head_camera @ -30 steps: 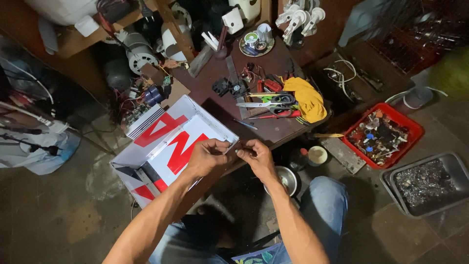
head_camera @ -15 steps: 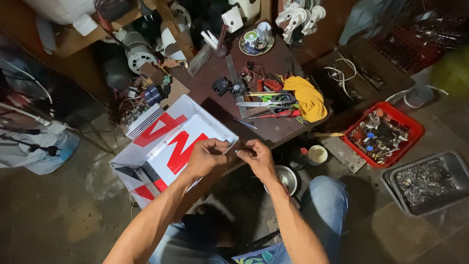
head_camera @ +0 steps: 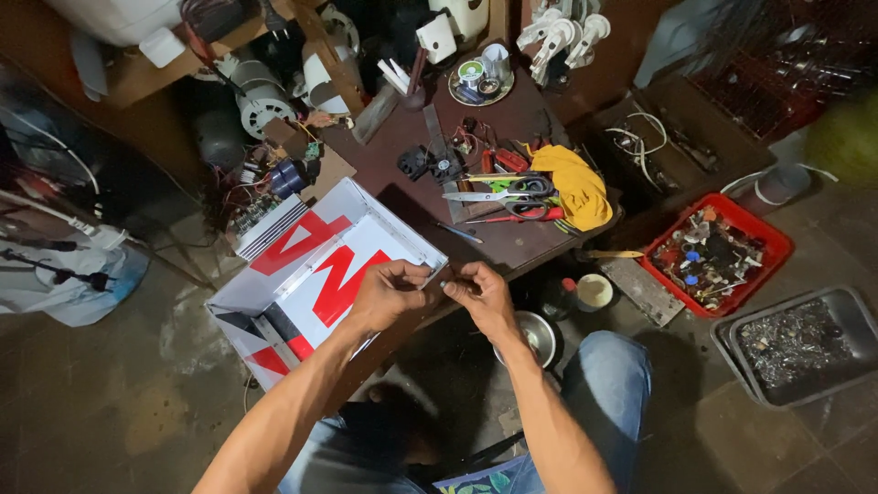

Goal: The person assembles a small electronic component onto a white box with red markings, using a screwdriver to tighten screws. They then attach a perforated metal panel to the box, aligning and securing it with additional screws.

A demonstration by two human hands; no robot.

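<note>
Two hands meet over the near edge of the brown surface [head_camera: 512, 233]. The left hand [head_camera: 389, 293] and the right hand [head_camera: 477, 291] pinch one tiny thing between their fingertips, too small to tell. Just beside them lies a white box [head_camera: 302, 274] with red shapes. Scissors [head_camera: 508, 189] rest farther back.

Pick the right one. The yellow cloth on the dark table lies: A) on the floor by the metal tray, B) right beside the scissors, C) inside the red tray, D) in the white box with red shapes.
B: the yellow cloth sits on the table right against the scissors, far from the red tray.
</note>
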